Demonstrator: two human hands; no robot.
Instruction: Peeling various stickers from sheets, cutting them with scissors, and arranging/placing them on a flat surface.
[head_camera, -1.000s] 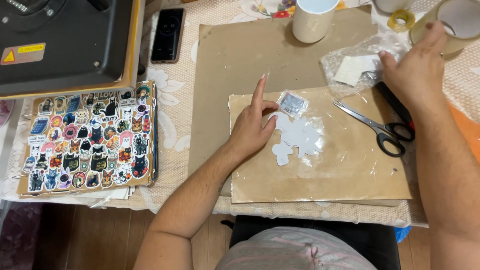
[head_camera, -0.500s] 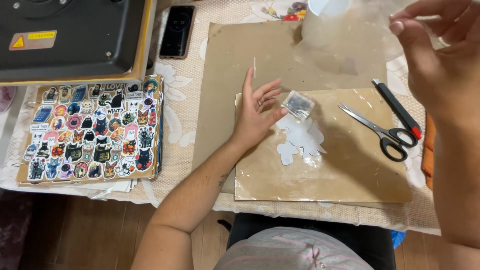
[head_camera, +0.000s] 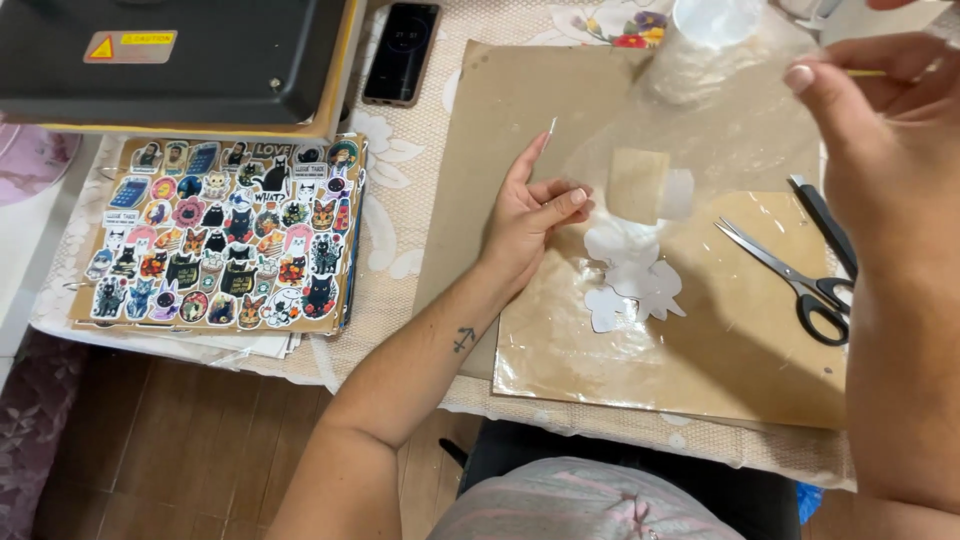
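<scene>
Head view: left hand (head_camera: 530, 222) open, pinning clear film (head_camera: 700, 130) edge; right hand (head_camera: 880, 130) pinches it taut

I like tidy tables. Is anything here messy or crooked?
Nothing is spilled or broken. The open scissors lie slanted on the brown board, and a clear film lifted by the right hand looks crinkled.

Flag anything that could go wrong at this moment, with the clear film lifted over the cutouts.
1. The clear film, raised by the right hand, could sag and settle creased over the white cutouts, since the left hand pins only one edge.
2. The open scissors lie on the brown board beside the film and might snag it.
3. The white cup stands just behind and may tip.
</scene>
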